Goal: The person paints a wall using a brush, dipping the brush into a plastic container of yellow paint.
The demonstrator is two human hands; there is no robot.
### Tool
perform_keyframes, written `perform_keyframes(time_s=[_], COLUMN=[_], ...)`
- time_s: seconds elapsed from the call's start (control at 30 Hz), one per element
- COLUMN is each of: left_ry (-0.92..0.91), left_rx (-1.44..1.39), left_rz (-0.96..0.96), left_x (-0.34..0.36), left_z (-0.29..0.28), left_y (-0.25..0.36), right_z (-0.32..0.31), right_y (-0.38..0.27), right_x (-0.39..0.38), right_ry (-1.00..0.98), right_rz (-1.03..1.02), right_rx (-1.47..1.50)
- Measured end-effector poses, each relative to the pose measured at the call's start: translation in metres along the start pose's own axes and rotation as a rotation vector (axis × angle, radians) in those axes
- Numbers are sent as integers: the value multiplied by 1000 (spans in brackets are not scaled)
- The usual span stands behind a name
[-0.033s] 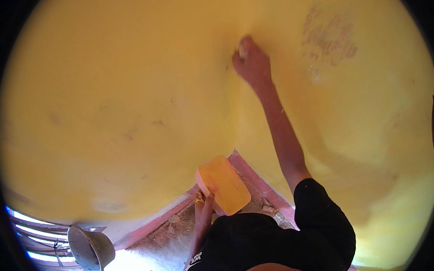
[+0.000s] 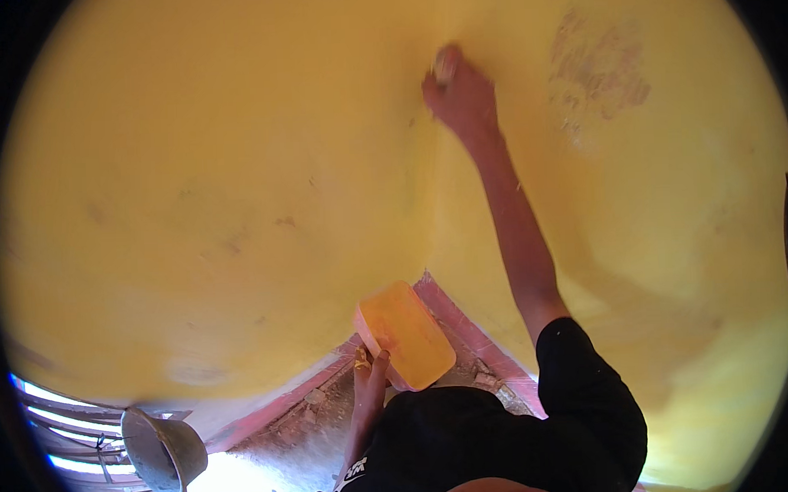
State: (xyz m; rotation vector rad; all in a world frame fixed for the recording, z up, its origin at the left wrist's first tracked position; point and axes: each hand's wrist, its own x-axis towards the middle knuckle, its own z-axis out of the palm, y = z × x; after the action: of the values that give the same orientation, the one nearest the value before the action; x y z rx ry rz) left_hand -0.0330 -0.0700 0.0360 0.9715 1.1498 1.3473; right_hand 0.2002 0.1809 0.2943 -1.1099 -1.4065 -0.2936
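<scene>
At the inner corner of a yellow wall (image 2: 260,129), my right hand (image 2: 465,100) is raised high with its fingers closed. Something small and pale shows between the thumb and fingers, too blurred to name. Low in front of my body, my left hand (image 2: 370,368) grips the near left side of a rectangular plastic tub (image 2: 410,332). Its walls are pinkish, and its inside is orange-yellow. Yellow smears mark the left fingers.
Rough brownish patches (image 2: 600,65) mark the wall right of the corner. A pink skirting strip (image 2: 471,326) runs along the wall's foot, with rubble (image 2: 309,409) on the floor beside it. A grey bucket (image 2: 163,454) is at the lower left, near bright slats (image 2: 71,431).
My right hand has slid slightly upward along the wall corner. The left hand and the tub have stayed in place.
</scene>
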Motion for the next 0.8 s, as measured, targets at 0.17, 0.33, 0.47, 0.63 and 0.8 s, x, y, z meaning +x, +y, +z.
perform_keyframes(time_s=[0.17, 0.33, 0.47, 0.63, 0.8], left_ry=[-13, 31, 3, 75, 72], left_rx=[-4, 57, 20, 53, 24], left_rz=[-9, -25, -18, -60, -63], left_x=[7, 5, 7, 6, 3], left_z=[0, 2, 5, 4, 6], left_y=[-9, -3, -2, -3, 2], right_z=[-63, -31, 30, 98, 113], right_y=[-70, -51, 13, 77, 105], right_x=[71, 63, -37, -178, -231], right_ry=[25, 319, 339, 106, -121], right_rz=[-4, -273, -265, -84, 90], right_rx=[22, 263, 241, -20, 70])
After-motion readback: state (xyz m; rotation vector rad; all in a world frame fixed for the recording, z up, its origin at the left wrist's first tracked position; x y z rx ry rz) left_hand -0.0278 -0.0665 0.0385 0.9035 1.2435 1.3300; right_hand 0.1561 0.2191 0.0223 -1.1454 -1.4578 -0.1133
